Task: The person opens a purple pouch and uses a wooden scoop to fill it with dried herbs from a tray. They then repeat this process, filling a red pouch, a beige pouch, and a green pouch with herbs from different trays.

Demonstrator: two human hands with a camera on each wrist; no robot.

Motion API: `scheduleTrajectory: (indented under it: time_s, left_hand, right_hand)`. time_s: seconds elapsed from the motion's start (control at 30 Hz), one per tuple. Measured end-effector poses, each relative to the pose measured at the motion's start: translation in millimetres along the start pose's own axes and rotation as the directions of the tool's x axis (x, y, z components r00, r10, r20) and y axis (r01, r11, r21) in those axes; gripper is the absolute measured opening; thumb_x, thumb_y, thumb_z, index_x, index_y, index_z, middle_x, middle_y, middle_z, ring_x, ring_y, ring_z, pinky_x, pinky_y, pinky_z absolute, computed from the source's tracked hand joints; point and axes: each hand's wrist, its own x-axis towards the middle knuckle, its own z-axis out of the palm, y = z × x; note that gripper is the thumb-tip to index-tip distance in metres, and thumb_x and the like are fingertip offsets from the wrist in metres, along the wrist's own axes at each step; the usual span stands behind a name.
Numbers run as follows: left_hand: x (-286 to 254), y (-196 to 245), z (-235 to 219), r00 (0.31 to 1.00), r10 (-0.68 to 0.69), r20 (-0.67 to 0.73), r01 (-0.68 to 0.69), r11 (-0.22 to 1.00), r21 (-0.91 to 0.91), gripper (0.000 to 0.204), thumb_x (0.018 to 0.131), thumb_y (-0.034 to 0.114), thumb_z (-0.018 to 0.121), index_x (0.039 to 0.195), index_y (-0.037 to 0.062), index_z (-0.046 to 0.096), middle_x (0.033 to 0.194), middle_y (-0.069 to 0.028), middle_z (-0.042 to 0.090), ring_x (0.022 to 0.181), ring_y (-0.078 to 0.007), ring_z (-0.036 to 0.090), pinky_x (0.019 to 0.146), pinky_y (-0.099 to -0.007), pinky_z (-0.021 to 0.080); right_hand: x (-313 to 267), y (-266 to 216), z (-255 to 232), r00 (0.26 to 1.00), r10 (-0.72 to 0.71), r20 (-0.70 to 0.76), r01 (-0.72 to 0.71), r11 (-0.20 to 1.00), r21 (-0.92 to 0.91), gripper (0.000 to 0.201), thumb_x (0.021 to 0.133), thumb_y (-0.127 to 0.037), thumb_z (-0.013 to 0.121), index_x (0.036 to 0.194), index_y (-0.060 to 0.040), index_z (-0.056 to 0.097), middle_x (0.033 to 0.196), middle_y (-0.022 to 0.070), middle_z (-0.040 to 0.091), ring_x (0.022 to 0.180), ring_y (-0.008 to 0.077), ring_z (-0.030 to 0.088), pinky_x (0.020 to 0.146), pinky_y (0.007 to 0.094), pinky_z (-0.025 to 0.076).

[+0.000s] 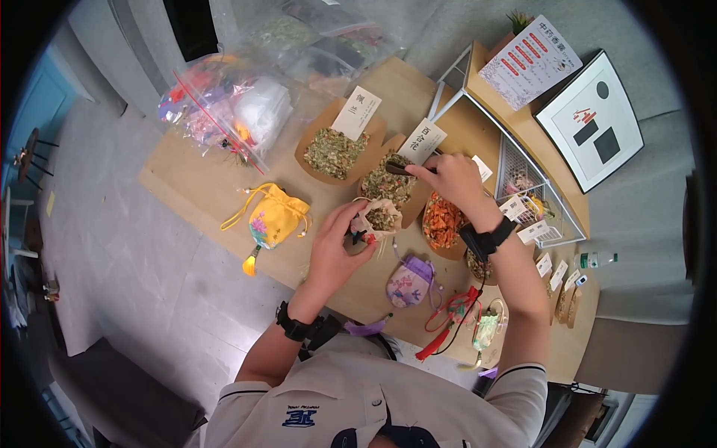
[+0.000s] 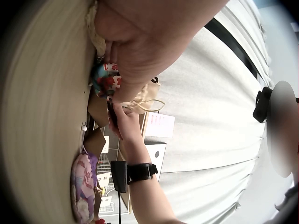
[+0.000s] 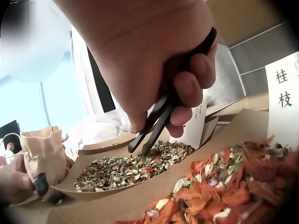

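Observation:
My left hand (image 1: 334, 250) grips a cream drawstring pouch (image 3: 43, 151) with a colourful print low on its side. Its mouth is open upward, and chopped herbs show inside in the head view. Dark tongs (image 3: 169, 100) are held in my right hand (image 1: 455, 183), fingers curled round them. Their two tips, slightly apart, point down right at the dried herb mix (image 3: 126, 168) in a brown paper tray beside the pouch. Nearer the right wrist camera lies a tray of orange dried petals (image 3: 205, 191). In the left wrist view, the palm hides much of the pouch.
Another herb tray (image 1: 336, 154) stands at the left, with label cards behind. A yellow pouch (image 1: 276, 216), a purple pouch (image 1: 409, 281) and a red-tasselled one (image 1: 457, 308) lie along the near side. Plastic bags (image 1: 261, 112) fill the back left; a shelf (image 1: 523, 149) stands right.

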Motion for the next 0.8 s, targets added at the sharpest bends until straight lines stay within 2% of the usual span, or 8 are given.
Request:
scheduleTrajectory:
  time_s: [0.07,0.13,0.23,0.37,0.43,0.57,0.8]
  left_hand:
    - [0,0,0,1.000,-0.001,0.003,0.001,1.000,0.002,0.069,0.077,0.000,0.080,0.141,0.0051,0.056,0.136,-0.0140,0.059,0.120,-0.0259,0.064,0.101,-0.0362,0.055]
    - [0,1,0,1.000,-0.007,0.007,0.007,1.000,0.001,0.069,0.077,0.000,0.080,0.141,0.0052,0.056,0.136,-0.0141,0.059,0.120,-0.0260,0.064,0.101,-0.0363,0.055]
    - [1,2,1,1.000,0.007,-0.024,-0.008,0.999,-0.032,0.067,0.075,0.006,0.082,0.138,0.0053,0.058,0.132,-0.0155,0.062,0.117,-0.0333,0.064,0.096,-0.0393,0.053]
    - [0,2,1,1.000,0.000,-0.015,-0.001,1.000,-0.023,0.067,0.076,0.004,0.081,0.139,0.0051,0.058,0.133,-0.0153,0.061,0.118,-0.0310,0.064,0.097,-0.0384,0.054]
    - [0,1,0,1.000,-0.014,0.009,0.014,1.000,-0.009,0.069,0.077,0.000,0.080,0.141,0.0049,0.056,0.136,-0.0148,0.059,0.121,-0.0265,0.064,0.101,-0.0366,0.055]
    - [0,3,-1,1.000,-0.023,0.010,0.023,1.000,-0.018,0.069,0.077,0.000,0.080,0.141,0.0045,0.056,0.136,-0.0149,0.059,0.121,-0.0270,0.064,0.102,-0.0367,0.055]
    - [0,1,0,1.000,-0.002,0.007,0.002,1.000,-0.006,0.069,0.077,-0.001,0.080,0.141,0.0044,0.056,0.136,-0.0151,0.058,0.122,-0.0272,0.064,0.102,-0.0369,0.055]
  right_hand:
    - [7,-7,2,0.999,-0.003,0.043,0.005,0.999,-0.048,0.057,0.090,-0.059,0.070,0.070,-0.0060,0.076,0.056,0.0153,0.062,0.059,0.0361,0.065,0.058,0.0432,0.052]
    - [9,-12,1,0.997,-0.029,0.065,0.028,1.000,0.009,0.057,0.089,-0.060,0.070,0.070,-0.0063,0.076,0.057,0.0150,0.062,0.059,0.0360,0.065,0.058,0.0433,0.052]
    - [8,-15,2,0.989,-0.030,0.143,0.025,0.999,0.038,0.059,0.088,-0.063,0.068,0.069,-0.0077,0.076,0.058,0.0145,0.064,0.062,0.0351,0.066,0.059,0.0439,0.053]
    - [2,-19,2,0.981,-0.066,0.185,0.056,0.997,0.062,0.059,0.087,-0.065,0.068,0.071,-0.0096,0.077,0.058,0.0147,0.064,0.061,0.0357,0.066,0.058,0.0445,0.053]
    - [-3,-22,1,0.985,-0.115,0.131,0.115,0.993,0.009,0.059,0.087,-0.066,0.067,0.071,-0.0102,0.078,0.057,0.0140,0.063,0.058,0.0349,0.065,0.056,0.0439,0.052]
    - [-14,-25,7,0.963,-0.266,0.042,0.269,0.947,-0.173,0.060,0.088,-0.065,0.065,0.064,-0.0110,0.074,0.053,0.0102,0.061,0.051,0.0306,0.063,0.051,0.0415,0.049]
    - [-30,-33,12,0.908,-0.411,-0.077,0.363,0.866,-0.344,0.058,0.094,-0.056,0.063,0.055,-0.0127,0.063,0.052,0.0046,0.060,0.048,0.0229,0.062,0.047,0.0356,0.047]
